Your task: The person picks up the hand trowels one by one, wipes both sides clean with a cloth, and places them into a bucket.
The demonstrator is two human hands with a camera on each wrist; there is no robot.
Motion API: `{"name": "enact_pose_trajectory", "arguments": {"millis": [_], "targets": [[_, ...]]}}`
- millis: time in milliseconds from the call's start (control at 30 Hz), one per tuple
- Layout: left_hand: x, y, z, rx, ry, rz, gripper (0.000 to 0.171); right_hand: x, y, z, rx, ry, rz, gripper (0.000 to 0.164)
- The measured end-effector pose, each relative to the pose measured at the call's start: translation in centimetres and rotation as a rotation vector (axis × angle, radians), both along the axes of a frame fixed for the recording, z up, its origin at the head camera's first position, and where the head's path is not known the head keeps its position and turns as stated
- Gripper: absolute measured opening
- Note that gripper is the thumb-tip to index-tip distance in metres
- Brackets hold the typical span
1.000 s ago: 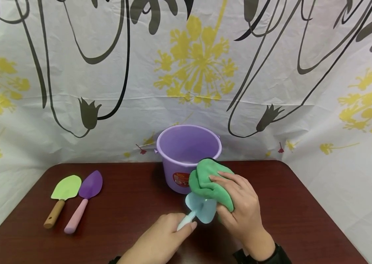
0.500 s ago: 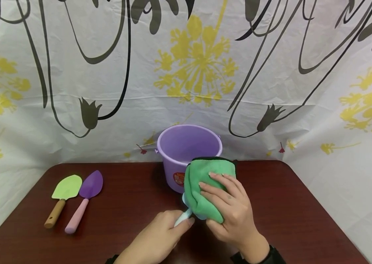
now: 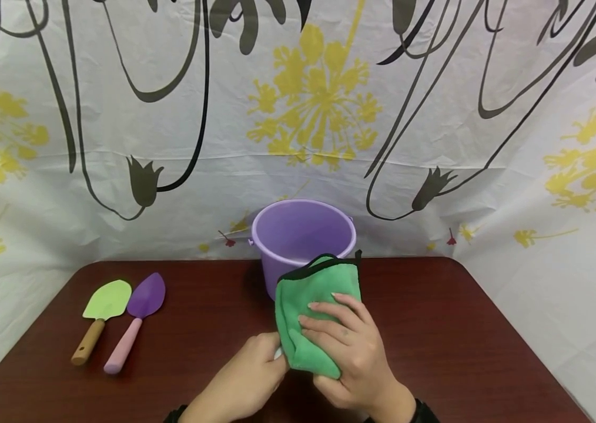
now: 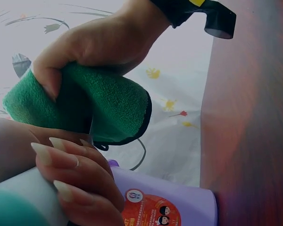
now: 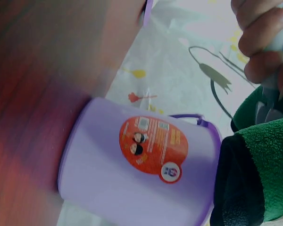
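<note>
My left hand grips the handle of a light blue hand trowel, its fingers curled round it in the left wrist view. A green cloth with black edging hides most of the trowel's blade in the head view. My right hand holds this cloth folded over the blade, fingers spread across its upper face and thumb below. In the right wrist view a small part of the grey-looking blade shows between the cloth folds. Both hands are above the table, in front of the purple bucket.
At the left of the dark red-brown table lie a lime-green trowel with a wooden handle and a purple trowel with a pink handle. The bucket stands at the back edge, before a patterned white curtain.
My right hand and the cloth have moved left and towards me, covering the trowel's blade, which showed one second ago. My left hand has drawn slightly left and nearer, keeping its grip.
</note>
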State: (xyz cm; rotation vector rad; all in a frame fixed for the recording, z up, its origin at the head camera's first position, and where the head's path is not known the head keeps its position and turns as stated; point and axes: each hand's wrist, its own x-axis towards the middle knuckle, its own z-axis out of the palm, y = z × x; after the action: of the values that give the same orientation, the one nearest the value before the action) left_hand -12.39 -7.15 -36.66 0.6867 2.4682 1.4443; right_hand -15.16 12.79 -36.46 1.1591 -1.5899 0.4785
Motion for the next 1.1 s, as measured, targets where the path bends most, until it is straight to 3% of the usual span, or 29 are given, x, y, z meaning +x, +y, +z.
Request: {"name": "enact_pose_trajectory", "arguments": {"millis": [367,600,1100], "targets": [[0.0,-0.3,0.5,-0.028,0.011,0.016,0.021,-0.1,0.1,0.6,-0.012,0.103,0.082,0.037],[0.4,-0.1,0.8,-0.054,0.031,0.041,0.028,-0.7,0.7,0.7,-0.03,0.196,0.068,0.055],[0.5,0.5,0.6,-0.057,0.023,0.023,0.037,-1.0,0.9,0.6,-0.069,0.251,0.005,0.051]]}}
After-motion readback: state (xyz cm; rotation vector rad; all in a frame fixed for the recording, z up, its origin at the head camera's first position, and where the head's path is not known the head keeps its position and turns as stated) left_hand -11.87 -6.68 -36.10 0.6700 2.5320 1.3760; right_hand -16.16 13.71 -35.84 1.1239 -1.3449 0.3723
